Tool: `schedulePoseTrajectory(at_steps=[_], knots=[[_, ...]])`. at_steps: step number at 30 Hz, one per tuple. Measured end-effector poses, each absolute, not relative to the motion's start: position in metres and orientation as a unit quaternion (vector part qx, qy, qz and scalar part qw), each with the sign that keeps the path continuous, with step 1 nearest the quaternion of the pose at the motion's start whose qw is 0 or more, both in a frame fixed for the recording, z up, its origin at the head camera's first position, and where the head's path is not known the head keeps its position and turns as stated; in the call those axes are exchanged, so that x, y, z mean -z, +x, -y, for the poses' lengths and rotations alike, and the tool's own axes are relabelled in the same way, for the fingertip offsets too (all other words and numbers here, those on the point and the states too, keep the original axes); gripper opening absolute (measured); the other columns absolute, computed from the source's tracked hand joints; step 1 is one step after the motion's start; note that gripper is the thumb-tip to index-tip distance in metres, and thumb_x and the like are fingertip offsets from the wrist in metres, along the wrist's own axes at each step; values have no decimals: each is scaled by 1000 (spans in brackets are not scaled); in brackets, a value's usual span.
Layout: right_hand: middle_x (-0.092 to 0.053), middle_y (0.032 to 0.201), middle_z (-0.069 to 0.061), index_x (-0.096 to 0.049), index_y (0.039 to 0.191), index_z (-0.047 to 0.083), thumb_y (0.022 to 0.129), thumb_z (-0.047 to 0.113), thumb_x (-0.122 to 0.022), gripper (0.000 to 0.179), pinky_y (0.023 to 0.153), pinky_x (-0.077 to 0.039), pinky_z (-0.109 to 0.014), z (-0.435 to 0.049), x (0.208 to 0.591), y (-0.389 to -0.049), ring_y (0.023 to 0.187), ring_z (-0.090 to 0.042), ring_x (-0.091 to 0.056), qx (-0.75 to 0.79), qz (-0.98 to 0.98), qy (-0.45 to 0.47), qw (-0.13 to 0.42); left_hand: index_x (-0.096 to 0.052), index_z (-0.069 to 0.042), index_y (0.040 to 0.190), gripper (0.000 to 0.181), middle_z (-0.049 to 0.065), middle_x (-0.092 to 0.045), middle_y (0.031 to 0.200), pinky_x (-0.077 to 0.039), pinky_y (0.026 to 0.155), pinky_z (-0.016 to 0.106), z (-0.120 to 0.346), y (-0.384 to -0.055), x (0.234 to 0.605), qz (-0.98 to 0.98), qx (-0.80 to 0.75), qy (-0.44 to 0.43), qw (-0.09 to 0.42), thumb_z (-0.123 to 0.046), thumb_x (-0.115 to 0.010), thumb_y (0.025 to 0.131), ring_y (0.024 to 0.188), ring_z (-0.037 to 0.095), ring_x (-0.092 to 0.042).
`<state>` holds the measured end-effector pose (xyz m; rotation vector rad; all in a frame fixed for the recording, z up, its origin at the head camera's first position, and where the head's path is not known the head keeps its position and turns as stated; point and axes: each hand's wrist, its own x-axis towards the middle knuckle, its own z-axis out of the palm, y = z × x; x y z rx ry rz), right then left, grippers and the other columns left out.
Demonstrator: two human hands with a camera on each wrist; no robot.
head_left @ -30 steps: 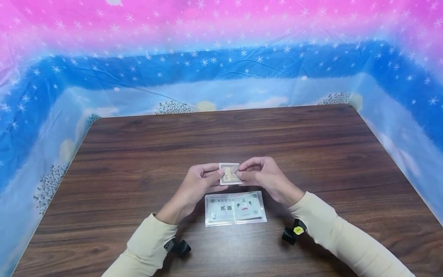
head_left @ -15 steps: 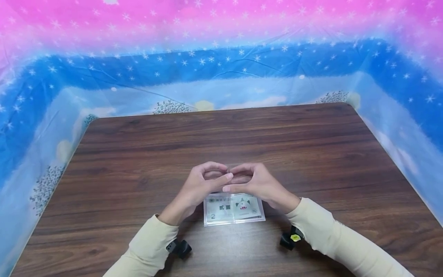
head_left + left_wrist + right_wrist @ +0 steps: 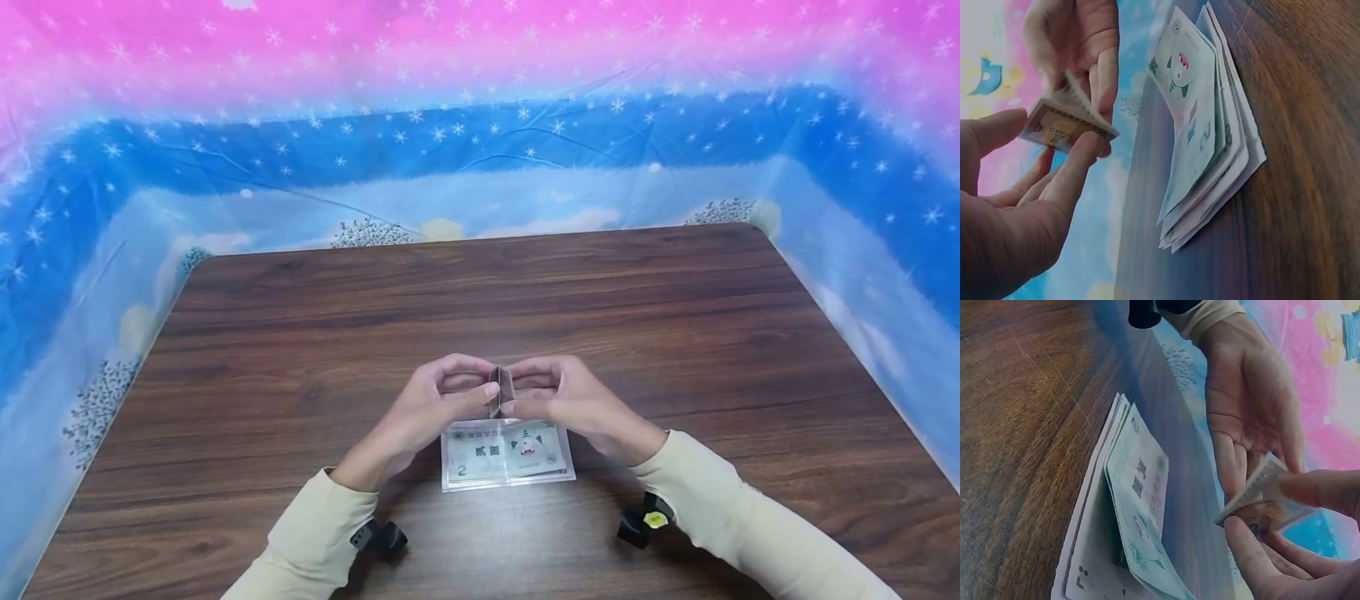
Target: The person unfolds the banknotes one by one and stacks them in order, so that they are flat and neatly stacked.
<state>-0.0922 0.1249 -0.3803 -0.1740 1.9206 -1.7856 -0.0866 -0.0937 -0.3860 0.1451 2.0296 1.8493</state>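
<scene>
Between my hands, above the table, a small folded banknote (image 3: 506,383) stands partly spread, like a V. My left hand (image 3: 431,400) pinches its left side between thumb and fingers, and my right hand (image 3: 588,407) pinches the right side. The left wrist view shows a printed face of the folded banknote (image 3: 1060,128) and its raised flap. In the right wrist view the folded banknote (image 3: 1266,490) is held at its edges. Just nearer than the hands lies a stack of creased notes (image 3: 487,467), a green 2 note on top.
The stack of notes (image 3: 1194,119) is several layers thick, its top note bent up along a crease. Dark wooden table (image 3: 300,317) extends around it. A pink and blue patterned cloth (image 3: 480,133) hangs beyond the table's far edge. Wrist cameras hang below both sleeves.
The small banknote, earlier held flat facing the camera, was turned nearly edge-on and now shows two halves parting. My hands came closer together; the stack stayed put.
</scene>
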Motion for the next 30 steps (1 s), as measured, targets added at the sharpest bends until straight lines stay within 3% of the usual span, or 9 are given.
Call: schedulePoseTrajectory(at_steps=[6, 13, 21, 27, 30], knots=[[-72, 111, -19, -58, 130, -9, 86, -4, -65, 44, 88, -59, -37, -131, 379, -92, 95, -23, -71, 659, -714, -55, 229, -57, 0, 132, 36, 20, -68, 123, -57, 93, 40, 100, -83, 383, -709, -675, 58, 195, -8, -64, 97, 106, 27, -69], [-74, 92, -13, -62, 120, -10, 87, -5, -66, 34, 77, -60, -34, -134, 381, -91, 81, -18, -71, 648, -730, -43, 213, -60, -1, 127, 33, 19, -72, 111, -60, 84, 40, 104, -79, 381, -713, -673, 28, 196, -2, -66, 95, 95, 24, -71], [-74, 92, -14, -62, 119, -9, 87, -4, -70, 33, 75, -60, -33, -137, 383, -92, 81, -19, -71, 635, -740, -29, 221, -61, 2, 121, 31, 22, -72, 104, -63, 77, 45, 105, -78, 386, -710, -678, 20, 190, 6, -67, 91, 84, 25, -72], [-69, 86, -9, -66, 108, -4, 82, -2, -79, 29, 63, -57, -28, -143, 385, -92, 72, -16, -66, 544, -812, -125, 172, -63, 0, 118, 28, 16, -73, 84, -63, 64, 44, 113, -75, 387, -770, -602, 99, 185, 4, -70, 91, 69, 33, -72], [-66, 80, -3, -69, 101, -1, 80, -1, -82, 25, 58, -54, -25, -143, 388, -90, 67, -11, -63, 471, -849, -187, 148, -66, -3, 117, 26, 7, -71, 74, -61, 55, 37, 114, -73, 388, -827, -512, 148, 179, -3, -73, 92, 60, 25, -71]])
